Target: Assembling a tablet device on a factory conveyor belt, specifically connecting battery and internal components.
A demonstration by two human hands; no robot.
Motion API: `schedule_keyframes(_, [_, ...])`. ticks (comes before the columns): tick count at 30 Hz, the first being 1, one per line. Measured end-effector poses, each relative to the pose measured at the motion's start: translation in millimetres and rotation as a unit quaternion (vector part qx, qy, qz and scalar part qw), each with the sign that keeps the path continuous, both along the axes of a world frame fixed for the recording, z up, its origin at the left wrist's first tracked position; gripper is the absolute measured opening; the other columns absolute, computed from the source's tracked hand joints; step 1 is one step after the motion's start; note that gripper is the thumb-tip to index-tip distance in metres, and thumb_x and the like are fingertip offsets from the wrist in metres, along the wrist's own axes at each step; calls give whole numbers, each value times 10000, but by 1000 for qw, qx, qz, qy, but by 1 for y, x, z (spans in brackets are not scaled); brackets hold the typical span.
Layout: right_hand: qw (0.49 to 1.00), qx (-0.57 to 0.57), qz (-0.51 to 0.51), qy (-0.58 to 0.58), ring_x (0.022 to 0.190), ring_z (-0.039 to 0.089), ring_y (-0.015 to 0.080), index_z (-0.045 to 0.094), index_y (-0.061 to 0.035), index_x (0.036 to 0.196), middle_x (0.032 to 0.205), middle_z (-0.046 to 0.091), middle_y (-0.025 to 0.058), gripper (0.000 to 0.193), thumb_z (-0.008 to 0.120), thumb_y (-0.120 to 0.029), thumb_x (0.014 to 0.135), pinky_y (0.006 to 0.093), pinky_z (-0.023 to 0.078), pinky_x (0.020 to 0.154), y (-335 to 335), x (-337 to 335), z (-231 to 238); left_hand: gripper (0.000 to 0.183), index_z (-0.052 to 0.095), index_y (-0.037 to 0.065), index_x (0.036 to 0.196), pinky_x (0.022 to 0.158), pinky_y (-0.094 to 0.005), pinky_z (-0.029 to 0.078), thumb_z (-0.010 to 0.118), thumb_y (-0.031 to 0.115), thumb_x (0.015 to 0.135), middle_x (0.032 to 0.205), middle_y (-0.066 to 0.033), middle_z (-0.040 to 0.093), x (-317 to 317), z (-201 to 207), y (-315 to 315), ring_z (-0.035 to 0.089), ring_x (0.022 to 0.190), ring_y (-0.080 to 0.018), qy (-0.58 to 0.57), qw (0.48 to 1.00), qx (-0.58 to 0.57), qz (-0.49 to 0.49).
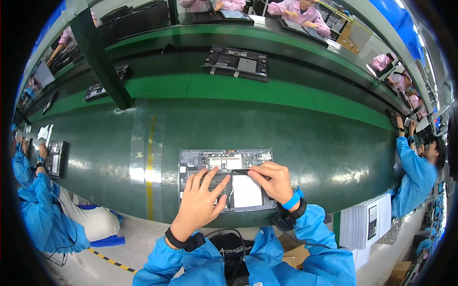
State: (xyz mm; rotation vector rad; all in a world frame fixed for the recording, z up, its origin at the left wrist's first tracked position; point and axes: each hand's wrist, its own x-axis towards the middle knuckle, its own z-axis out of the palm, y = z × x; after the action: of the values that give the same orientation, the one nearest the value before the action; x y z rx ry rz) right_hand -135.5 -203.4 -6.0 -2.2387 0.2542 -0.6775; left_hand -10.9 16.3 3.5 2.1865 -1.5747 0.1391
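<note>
An opened laptop base (190, 156) lies near the bench's front edge, its circuit board and inner parts bare. A pale rectangular panel (247, 191) fills its lower right area. My left hand (202, 198) rests over the base's left half, fingers spread and holding nothing. Between the thumb and fingers of my right hand (274, 181) is a slim black pointed tool (241, 172). Its tip points left, low over the lower edge of the circuit board. Whether the tip touches the board, I cannot tell.
Another opened laptop base (236, 62) sits on the green conveyor (286, 94) beyond the bench. A dark post (98, 59) rises at left. Clear tape with a yellow stripe (151, 167) crosses the bench. Papers (365, 221) are stacked at right. Co-workers (415, 171) sit on both sides.
</note>
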Motion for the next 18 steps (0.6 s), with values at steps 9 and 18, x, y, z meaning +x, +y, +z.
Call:
schedule_keyframes(9, [999, -34, -11, -21, 601, 608, 234, 760, 20, 947, 710, 662, 130, 127, 762, -85, 876, 354, 470, 558, 0, 3, -3, 490, 642, 158, 1352, 1065, -506, 377, 667, 251, 871, 1425, -142, 527, 1, 0, 1, 468, 1303, -368, 11, 1000, 0, -3])
schedule_keyframes(18, [993, -37, 86, 72, 675, 717, 213, 797, -48, 933, 786, 741, 117, 156, 817, -154, 821, 315, 543, 606, 23, -20, 35, 503, 623, 68, 1347, 984, -438, 435, 716, 166, 862, 1298, -127, 588, -8, 10, 27, 541, 1211, -317, 4, 997, -62, 47])
